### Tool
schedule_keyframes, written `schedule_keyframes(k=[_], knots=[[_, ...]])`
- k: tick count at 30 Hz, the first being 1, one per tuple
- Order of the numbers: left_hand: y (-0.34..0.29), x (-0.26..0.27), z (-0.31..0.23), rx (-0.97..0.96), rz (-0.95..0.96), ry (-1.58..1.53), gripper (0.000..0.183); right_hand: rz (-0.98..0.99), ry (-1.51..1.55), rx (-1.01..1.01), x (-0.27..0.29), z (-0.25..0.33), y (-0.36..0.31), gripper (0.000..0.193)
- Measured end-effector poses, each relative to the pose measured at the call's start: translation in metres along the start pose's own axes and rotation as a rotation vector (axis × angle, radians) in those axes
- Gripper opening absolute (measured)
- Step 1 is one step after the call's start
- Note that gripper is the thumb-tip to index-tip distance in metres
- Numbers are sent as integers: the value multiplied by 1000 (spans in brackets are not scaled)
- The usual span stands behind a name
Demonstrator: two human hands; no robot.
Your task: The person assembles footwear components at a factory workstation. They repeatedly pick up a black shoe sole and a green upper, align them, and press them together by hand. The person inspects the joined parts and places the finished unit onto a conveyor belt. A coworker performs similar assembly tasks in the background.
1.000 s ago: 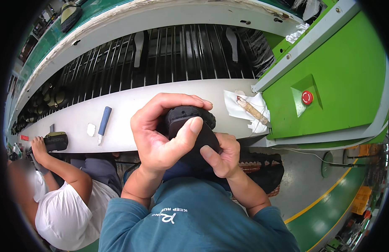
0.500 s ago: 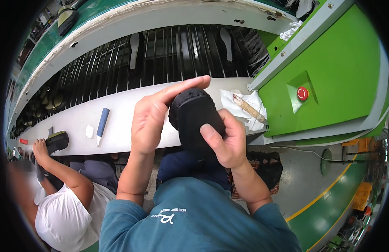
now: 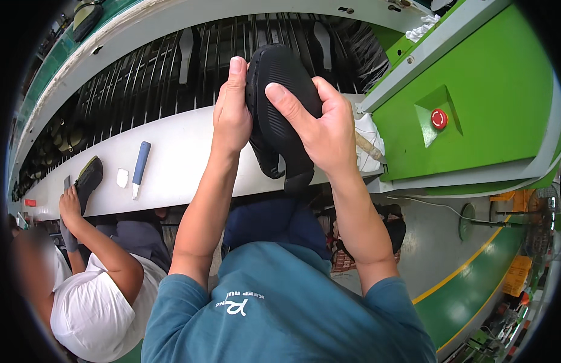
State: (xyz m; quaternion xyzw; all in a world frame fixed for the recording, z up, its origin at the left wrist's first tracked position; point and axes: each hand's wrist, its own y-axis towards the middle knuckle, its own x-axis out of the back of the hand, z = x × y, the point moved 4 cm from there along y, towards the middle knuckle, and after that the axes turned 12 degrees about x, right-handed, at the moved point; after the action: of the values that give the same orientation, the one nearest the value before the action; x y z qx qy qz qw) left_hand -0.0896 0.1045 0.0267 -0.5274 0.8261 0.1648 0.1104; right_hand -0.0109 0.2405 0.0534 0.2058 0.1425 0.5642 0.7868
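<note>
In the head view, both of my hands hold a black shoe out in front of me, bottom side up, over the far edge of the white bench. Its black ridged outsole (image 3: 285,72) lies against the upper (image 3: 265,158) at the far end. At the near end the outsole hangs apart from the upper, with a gap between. My left hand (image 3: 233,112) is closed on the left side of the shoe, thumb pointing up along the edge. My right hand (image 3: 323,127) grips from the right, its thumb lying across the outsole; its other fingers are partly hidden.
On the white bench (image 3: 177,145) lie a blue-handled tool (image 3: 141,166), a small white piece (image 3: 122,177) and a tan wrapped tool (image 3: 368,147) on white cloth. Insoles (image 3: 187,54) rest on rollers beyond. A green machine with a red button (image 3: 438,118) stands right. A co-worker (image 3: 105,296) sits left, holding a shoe.
My hands have carried the shoe away from me and upward, over the rollers. My left hand has gone from outstretched fingers to a grip. The co-worker's shoe has been tilted more upright.
</note>
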Motion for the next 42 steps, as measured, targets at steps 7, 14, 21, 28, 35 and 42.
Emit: schedule_keyframes(k=[7, 14, 21, 28, 35, 42], knots=[[-16, -7, -9, -125, 5, 168, 65, -1, 13, 25, 2, 0, -3, 41], [-27, -2, -17, -325, -3, 468, 53, 25, 121, 34, 4, 3, -18, 36], [-53, 7, -18, -272, 27, 254, 71, 52, 110, 82, 6, 2, -52, 33], [-99, 15, -48, -336, -150, 349, 66, 178, -26, 396, -10, 12, -72, 26], [-116, 28, -48, -394, -148, 278, 58, 209, -13, 451, -26, 17, -70, 25], [-126, 34, -46, -428, -202, 293, 55, 224, 17, 428, -31, 15, -71, 26]])
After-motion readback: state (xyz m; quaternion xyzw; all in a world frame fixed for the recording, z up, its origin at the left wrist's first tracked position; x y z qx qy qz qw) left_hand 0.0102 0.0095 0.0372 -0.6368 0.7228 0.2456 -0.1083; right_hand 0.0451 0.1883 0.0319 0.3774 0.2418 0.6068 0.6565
